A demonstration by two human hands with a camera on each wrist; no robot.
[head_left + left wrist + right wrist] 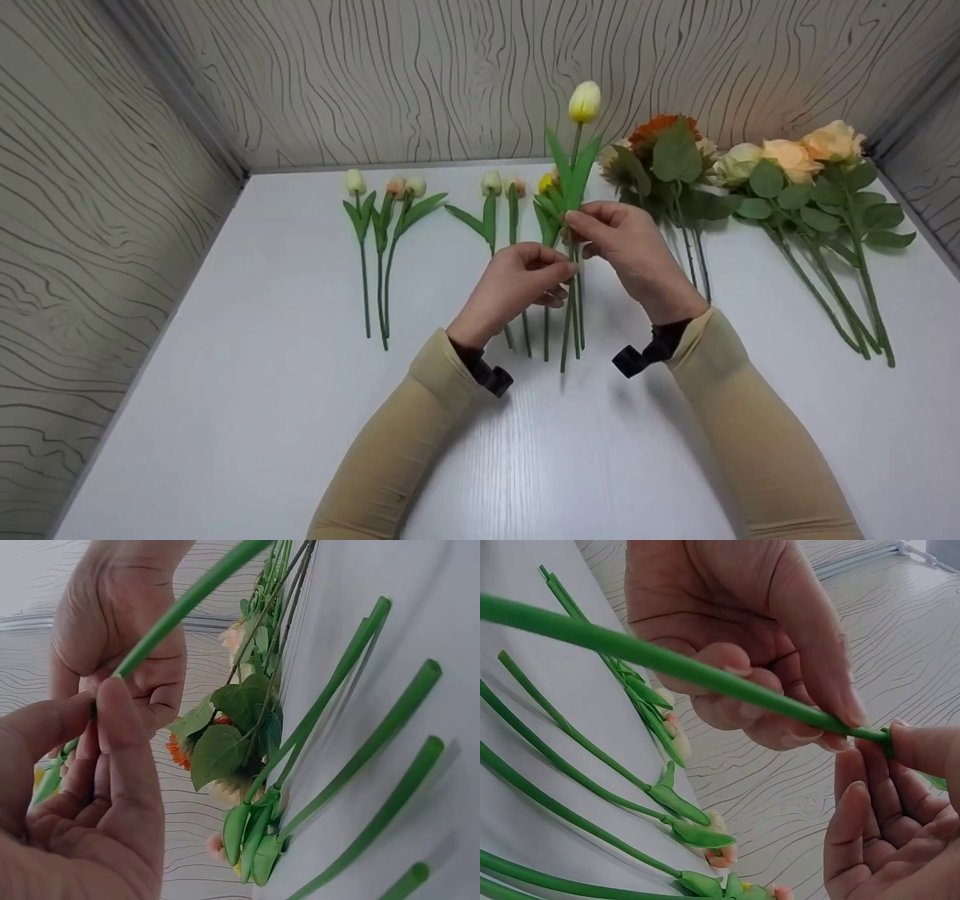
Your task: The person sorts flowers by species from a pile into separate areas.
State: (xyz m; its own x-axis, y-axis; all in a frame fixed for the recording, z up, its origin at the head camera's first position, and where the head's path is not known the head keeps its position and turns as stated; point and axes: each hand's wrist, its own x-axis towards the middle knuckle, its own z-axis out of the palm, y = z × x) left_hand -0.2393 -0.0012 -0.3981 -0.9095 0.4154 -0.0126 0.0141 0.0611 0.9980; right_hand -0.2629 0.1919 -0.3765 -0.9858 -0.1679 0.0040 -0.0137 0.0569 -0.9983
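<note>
A white-and-yellow artificial tulip stands upright above the table, held by both hands. My left hand pinches its green stem between thumb and fingers. Just above, my right hand pinches the stem near the base of the leaves. In the right wrist view the fingertips of both hands are close together on the stem. Under and behind the hands lie several more tulips, among them a white one and a yellow one, partly hidden by the hands.
On the white table, further tulips lie to the left. An orange flower with large leaves lies at the back right, beside peach roses with long stems. A patterned wall stands behind the table.
</note>
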